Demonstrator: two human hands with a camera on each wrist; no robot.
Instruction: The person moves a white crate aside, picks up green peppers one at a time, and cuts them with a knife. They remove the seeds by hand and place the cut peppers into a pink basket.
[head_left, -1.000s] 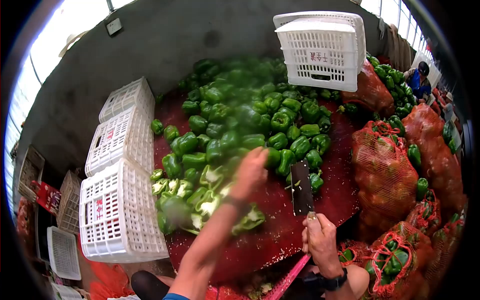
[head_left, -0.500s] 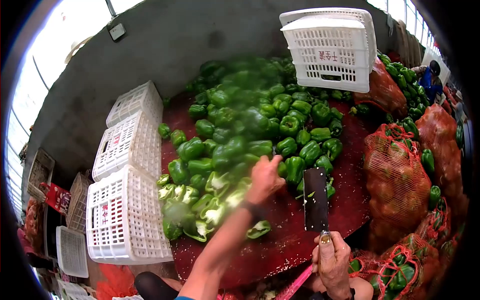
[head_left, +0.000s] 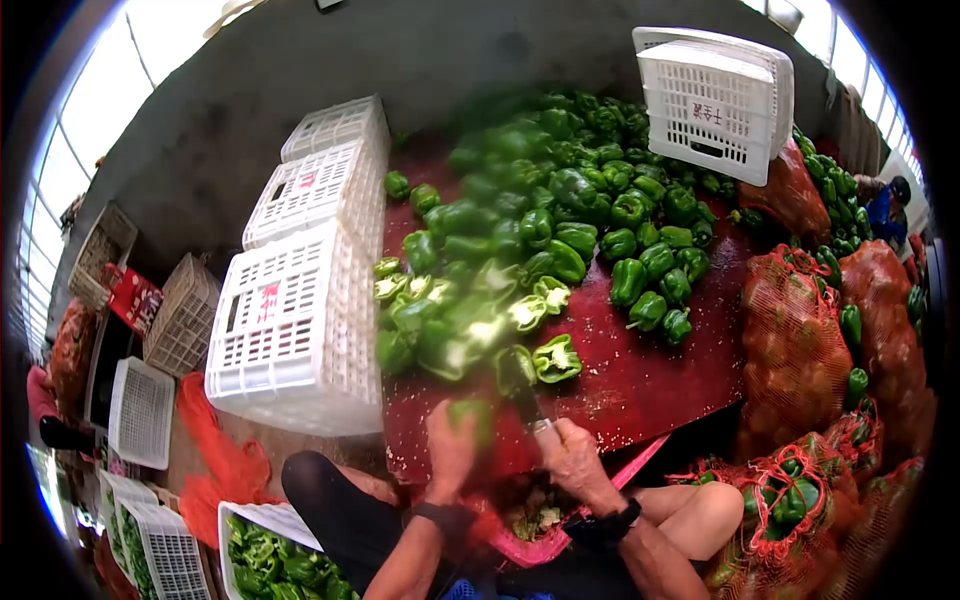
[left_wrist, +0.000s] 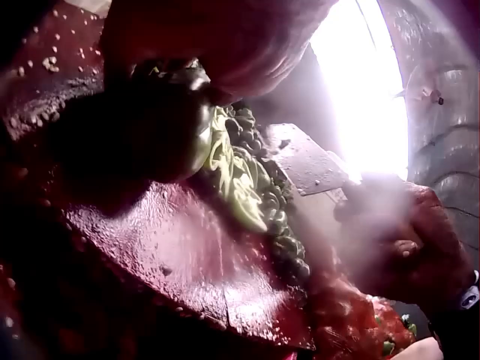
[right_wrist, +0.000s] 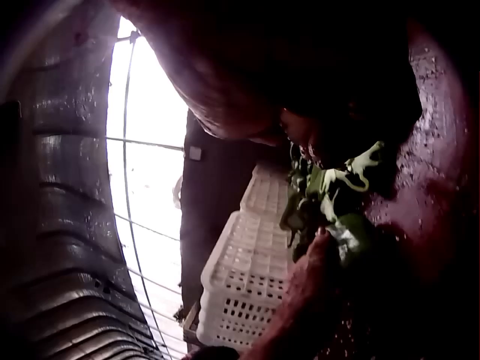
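Note:
My left hand (head_left: 452, 450) grips a whole green bell pepper (right_wrist: 354, 238) close to the front edge of the red tabletop (head_left: 650, 385). In the head view that pepper is blurred. To its right, my right hand (head_left: 578, 462) holds a cleaver (left_wrist: 304, 159) by the handle, the blade pointing away from me over the table. Just beyond the blade lie cut pepper halves (head_left: 556, 360), pale insides showing. More cut peppers sit to the left of them, and a large heap of whole green peppers (head_left: 575, 195) covers the back of the table.
White plastic crates (head_left: 275, 310) line the table's left side; another crate pair (head_left: 712, 100) stands at the back right. Red mesh sacks (head_left: 800, 350) of peppers crowd the right. A crate of green pieces (head_left: 285, 560) is at lower left, and a pink-rimmed container (head_left: 535, 550) sits between my legs.
My left hand has come back from the pepper heap toward me with a pepper in it. The cleaver has moved left toward that hand. The head view has swung left and down.

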